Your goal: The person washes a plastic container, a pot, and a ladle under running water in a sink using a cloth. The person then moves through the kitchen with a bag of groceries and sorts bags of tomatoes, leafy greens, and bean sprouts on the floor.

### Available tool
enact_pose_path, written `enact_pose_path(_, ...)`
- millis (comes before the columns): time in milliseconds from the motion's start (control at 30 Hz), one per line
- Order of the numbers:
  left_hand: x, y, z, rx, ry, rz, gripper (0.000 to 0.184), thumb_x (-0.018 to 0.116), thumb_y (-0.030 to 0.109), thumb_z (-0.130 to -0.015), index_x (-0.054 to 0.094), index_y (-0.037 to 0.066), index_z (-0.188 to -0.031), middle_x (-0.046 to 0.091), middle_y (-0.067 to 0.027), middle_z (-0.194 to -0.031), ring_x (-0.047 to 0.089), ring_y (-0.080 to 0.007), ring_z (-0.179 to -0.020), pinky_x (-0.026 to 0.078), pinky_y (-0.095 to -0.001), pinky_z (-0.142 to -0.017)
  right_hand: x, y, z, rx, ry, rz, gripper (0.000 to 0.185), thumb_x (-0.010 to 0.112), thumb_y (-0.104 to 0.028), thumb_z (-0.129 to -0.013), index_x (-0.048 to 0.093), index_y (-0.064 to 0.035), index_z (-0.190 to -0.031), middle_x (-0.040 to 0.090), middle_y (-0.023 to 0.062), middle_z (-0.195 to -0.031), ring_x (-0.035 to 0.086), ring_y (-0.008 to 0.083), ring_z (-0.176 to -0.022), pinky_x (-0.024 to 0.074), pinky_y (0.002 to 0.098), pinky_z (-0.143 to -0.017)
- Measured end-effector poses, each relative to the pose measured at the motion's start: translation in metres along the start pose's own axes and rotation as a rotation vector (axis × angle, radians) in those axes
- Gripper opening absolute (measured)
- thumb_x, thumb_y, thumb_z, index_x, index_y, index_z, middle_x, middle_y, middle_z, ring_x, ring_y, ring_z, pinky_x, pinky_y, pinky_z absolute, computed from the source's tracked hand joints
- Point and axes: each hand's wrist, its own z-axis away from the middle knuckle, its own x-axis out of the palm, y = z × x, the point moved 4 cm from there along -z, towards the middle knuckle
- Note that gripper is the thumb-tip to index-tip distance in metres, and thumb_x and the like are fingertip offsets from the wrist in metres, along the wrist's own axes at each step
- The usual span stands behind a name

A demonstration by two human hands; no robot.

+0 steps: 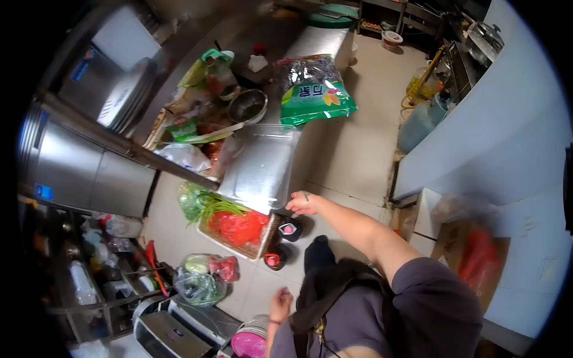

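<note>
My right hand (pixel 303 203) reaches forward beside the near right corner of a clear rectangular tray (pixel 259 170) on the steel counter. Its fingers are curled together, and what they may hold is hidden. My left hand (pixel 280 303) hangs low in front of my body, loosely closed with nothing visible in it. Beyond the tray, a green printed bag (pixel 316 98) with dark contents lies at the counter's edge. A metal bowl (pixel 248 106) stands to its left. Below the tray, a basket (pixel 261 241) on the floor holds red plastic and green stalks, with two dark bottles beside it.
Bagged vegetables (pixel 203 286) lie on the floor at left, near a cluttered shelf rack (pixel 107 304). A pink-lidded bucket (pixel 248 343) stands low in front. On the right are a white wall (pixel 471 125), a blue container (pixel 418 125) and a cardboard box (pixel 450 241).
</note>
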Motion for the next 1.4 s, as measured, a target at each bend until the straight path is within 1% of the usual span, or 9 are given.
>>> enact_pose_path(67,-0.004,0.057,-0.067,0.042,-0.004,0.127,0.033,0.06,0.007,-0.081,0.052,-0.001,-0.113,0.062,-0.0088,-0.094,0.061,-0.014,-0.083,0.049,-0.0259,-0.075,-0.05,-0.008,0.008,0.041,0.038,0.139,0.088,0.069,-0.011,-0.072,0.014,-0.0012,-0.14,0.053,0.014,-0.109,0.056,0.0215,-0.093,0.0497,0.0326,-0.076)
enact_pose_path(367,0.073,0.326,-0.295,0.229,-0.308,0.362,0.028,0.054,0.001,-0.087,0.051,-0.001,-0.115,0.06,-0.0103,-0.104,0.059,-0.0159,-0.093,0.048,-0.0284,-0.083,-0.249,-0.122,-0.051,-0.142,0.592,-0.84,0.096,0.078,-0.037,-0.066,0.021,-0.012,-0.139,0.039,0.0066,-0.131,0.047,0.0217,-0.106,0.0403,0.0369,-0.087)
enact_pose_path(433,0.096,0.38,-0.326,0.252,-0.278,0.293,0.026,0.052,-0.001,-0.087,0.052,-0.002,-0.113,0.06,-0.0109,-0.105,0.06,-0.0166,-0.093,0.048,-0.0286,-0.085,-0.272,-0.15,-0.068,-0.131,0.382,-1.029,0.073,0.078,-0.041,-0.065,0.044,-0.0123,-0.123,0.051,0.0069,-0.12,0.049,0.025,-0.106,0.0371,0.0413,-0.091)
enact_pose_path(533,0.121,0.43,-0.369,0.308,-0.247,0.328,0.027,0.055,0.003,-0.087,0.052,-0.002,-0.114,0.061,-0.0097,-0.103,0.06,-0.016,-0.095,0.048,-0.0274,-0.083,-0.325,-0.234,-0.038,-0.39,0.168,-1.27,0.038,0.058,-0.005,-0.083,0.049,-0.0066,-0.12,0.057,0.0094,-0.114,0.057,0.0263,-0.101,0.0474,0.0424,-0.088)
enact_pose_path(767,0.159,0.57,-0.476,0.394,-0.289,-0.016,0.026,0.059,-0.001,-0.082,0.056,-0.001,-0.108,0.063,-0.0099,-0.1,0.06,-0.0176,-0.092,0.046,-0.0259,-0.081,-0.517,-0.446,0.132,-0.91,-0.067,-0.765,0.032,0.063,-0.005,-0.081,0.054,-0.003,-0.112,0.062,0.0077,-0.103,0.061,0.0188,-0.091,0.0498,0.0322,-0.082)
enact_pose_path(900,0.192,0.668,-0.547,0.365,-0.339,0.211,0.023,0.055,-0.001,-0.085,0.056,-0.003,-0.108,0.06,-0.0106,-0.103,0.059,-0.0172,-0.094,0.047,-0.0278,-0.084,-0.611,-0.527,0.189,-0.996,-0.095,-0.683,0.025,0.062,-0.004,-0.081,0.058,-0.0009,-0.106,0.062,0.0057,-0.098,0.06,0.0139,-0.087,0.0491,0.0288,-0.078)
enact_pose_path(1100,0.277,0.799,-0.722,0.354,-0.52,0.343,0.019,0.056,0.003,-0.087,0.056,-0.004,-0.104,0.063,-0.0096,-0.094,0.062,-0.016,-0.086,0.05,-0.0271,-0.078,-0.811,-0.558,0.192,-0.834,0.615,-0.187,0.02,0.063,-0.013,-0.079,0.064,0.0019,-0.092,0.065,-0.0005,-0.077,0.058,0.0094,-0.064,0.047,0.0247,-0.064)
enact_pose_path(1233,0.339,0.943,-0.829,0.527,-0.64,0.397,0.025,0.057,0.003,-0.086,0.053,-0.001,-0.111,0.061,-0.0092,-0.098,0.059,-0.0147,-0.091,0.049,-0.0276,-0.08,-0.898,-0.571,0.197,-0.544,1.074,0.481,0.019,0.06,-0.013,-0.079,0.063,-0.0042,-0.096,0.061,0.0115,-0.067,0.052,0.0111,-0.059,0.0427,0.0296,-0.059)
enact_pose_path(1400,0.417,1.113,-0.918,0.741,-0.792,0.322,0.034,0.056,0.002,-0.085,0.049,0.0,-0.118,0.059,-0.0097,-0.104,0.059,-0.0157,-0.092,0.049,-0.0283,-0.081,-1.017,-0.577,0.196,-0.574,1.327,0.489,0.016,0.06,-0.008,-0.08,0.063,-0.0056,-0.095,0.058,0.0184,-0.073,0.055,0.0269,-0.062,0.0435,0.0334,-0.062)
